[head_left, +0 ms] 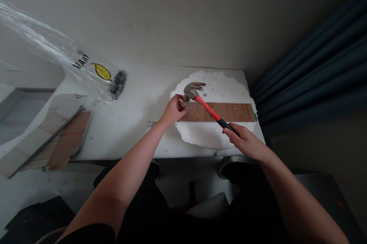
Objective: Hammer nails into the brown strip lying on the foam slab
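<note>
My right hand (246, 141) is closed round the black grip of a claw hammer (207, 108) with a red handle. Its metal head hangs just above the left end of a brown wooden strip (232, 112). The strip lies flat on a round white foam pad (212, 135) on the white table (129, 122). My left hand (174, 110) rests at the strip's left end, fingers pinched right under the hammer head. What they pinch is too small to make out.
A clear plastic bag (86, 72) with a yellow logo lies at the table's left. Wooden boards (61, 137) lean off the left edge. A dark blue curtain (315, 72) hangs at the right. The wall stands close behind the table.
</note>
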Action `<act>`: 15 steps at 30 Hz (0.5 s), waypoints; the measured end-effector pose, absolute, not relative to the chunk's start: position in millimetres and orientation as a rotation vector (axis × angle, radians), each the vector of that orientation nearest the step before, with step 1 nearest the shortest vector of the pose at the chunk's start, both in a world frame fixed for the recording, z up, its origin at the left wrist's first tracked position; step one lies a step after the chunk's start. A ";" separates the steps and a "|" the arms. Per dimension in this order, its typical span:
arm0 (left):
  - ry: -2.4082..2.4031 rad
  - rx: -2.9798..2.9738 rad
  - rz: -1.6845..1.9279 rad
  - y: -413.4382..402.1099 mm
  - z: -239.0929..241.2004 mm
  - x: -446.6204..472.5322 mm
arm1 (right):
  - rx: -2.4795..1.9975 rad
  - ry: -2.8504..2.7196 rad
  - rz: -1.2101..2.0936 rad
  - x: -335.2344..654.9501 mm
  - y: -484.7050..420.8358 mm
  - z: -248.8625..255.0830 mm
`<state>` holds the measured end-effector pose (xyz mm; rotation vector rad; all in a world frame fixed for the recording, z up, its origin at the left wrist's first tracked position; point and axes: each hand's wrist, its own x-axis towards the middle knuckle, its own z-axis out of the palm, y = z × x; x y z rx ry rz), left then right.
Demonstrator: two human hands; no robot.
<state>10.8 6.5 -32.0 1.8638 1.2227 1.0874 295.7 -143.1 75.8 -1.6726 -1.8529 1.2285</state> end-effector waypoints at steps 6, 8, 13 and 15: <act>1.246 1.753 1.326 11.8 -24.7 8.7 | -1.662 -1.852 1.292 295.7 -142.8 74.5; 1.276 1.712 1.344 12.2 -23.7 8.5 | -1.650 -1.832 1.313 295.5 -143.0 76.2; 1.299 1.720 1.314 10.4 -23.5 8.3 | -1.684 -1.854 1.241 293.6 -142.4 77.9; 1.303 1.726 1.331 10.2 -23.1 7.8 | -1.693 -1.873 1.218 292.7 -142.4 77.4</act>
